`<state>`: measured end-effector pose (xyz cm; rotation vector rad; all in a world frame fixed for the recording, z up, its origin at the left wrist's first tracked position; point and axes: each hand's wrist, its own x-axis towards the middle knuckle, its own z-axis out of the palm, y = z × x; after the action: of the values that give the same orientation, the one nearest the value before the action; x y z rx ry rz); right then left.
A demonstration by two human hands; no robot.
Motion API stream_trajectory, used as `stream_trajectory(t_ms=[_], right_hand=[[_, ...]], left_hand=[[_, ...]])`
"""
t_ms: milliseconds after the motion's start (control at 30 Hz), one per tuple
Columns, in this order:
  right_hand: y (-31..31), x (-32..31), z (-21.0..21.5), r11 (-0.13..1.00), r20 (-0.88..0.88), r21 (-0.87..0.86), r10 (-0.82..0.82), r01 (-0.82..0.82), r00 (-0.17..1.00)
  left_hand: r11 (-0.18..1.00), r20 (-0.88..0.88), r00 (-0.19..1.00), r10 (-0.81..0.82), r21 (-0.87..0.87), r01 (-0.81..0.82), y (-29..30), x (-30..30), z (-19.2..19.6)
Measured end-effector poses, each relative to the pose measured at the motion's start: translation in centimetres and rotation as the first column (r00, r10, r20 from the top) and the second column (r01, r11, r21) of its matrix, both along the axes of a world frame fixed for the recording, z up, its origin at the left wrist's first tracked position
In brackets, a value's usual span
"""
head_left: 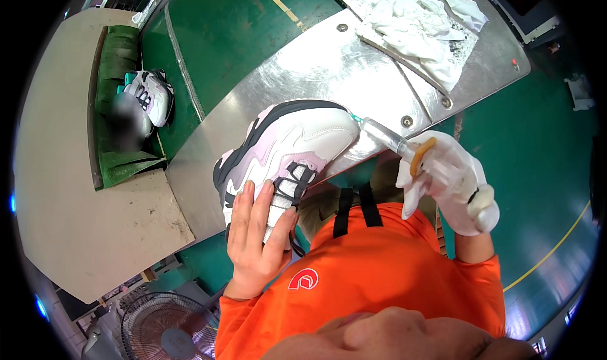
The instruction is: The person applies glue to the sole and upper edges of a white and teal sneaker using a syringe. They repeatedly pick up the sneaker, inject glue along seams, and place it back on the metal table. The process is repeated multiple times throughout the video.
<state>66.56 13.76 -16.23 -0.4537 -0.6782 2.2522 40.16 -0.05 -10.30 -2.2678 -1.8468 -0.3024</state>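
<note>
A white, lilac and black sneaker (297, 139) lies tilted on the metal table, its dark sole edge facing away from me and its toe to the right. My bare left hand (256, 233) rests on the shoe's upper beside the black laces, fingers pressed against it. In my white-gloved right hand (452, 186) is a clear syringe (387, 137), gripped around its barrel end and plunger. The syringe's thin greenish tip meets the shoe's toe edge, where the sole joins the upper. An orange-brown ring (422, 156) sits around the syringe near my fingers.
Crumpled white cloths (417, 34) lie on the far right of the metal table (272, 72). To the left, more sneakers (152, 97) rest by a green-lined rack (117, 50) on a beige board (57, 170). A fan (174, 335) stands at the lower left.
</note>
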Motion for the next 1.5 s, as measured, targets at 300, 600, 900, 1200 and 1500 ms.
stream_trajectory(t_ms=[300,600,900,1200,1500], right_hand=[[-0.1,-0.7,0.2,0.963,0.110,0.237,0.101,-0.125,0.989],[0.9,-3.1,-5.2,0.771,-0.109,0.636,0.055,0.027,0.992],[-1.2,-4.8,-8.9,0.845,-0.114,0.529,0.155,-0.072,0.981],[-1.5,-4.3,-9.7,0.861,-0.058,0.505,0.108,-0.064,0.992],[1.0,-4.4,-5.4,0.814,-0.260,0.580,0.170,0.013,0.950]], left_hand=[[0.988,0.165,0.986,0.031,-0.154,-0.005,2.3,-1.6,2.7],[0.919,0.508,0.839,0.192,-0.392,0.027,8.0,-5.9,5.0],[0.485,0.572,0.794,0.207,-0.765,0.424,15.0,-11.4,8.5],[0.337,0.485,0.866,0.123,-0.841,0.423,26.4,-7.0,3.2],[0.363,0.560,0.829,0.012,-0.775,0.518,24.3,-6.0,3.3]])
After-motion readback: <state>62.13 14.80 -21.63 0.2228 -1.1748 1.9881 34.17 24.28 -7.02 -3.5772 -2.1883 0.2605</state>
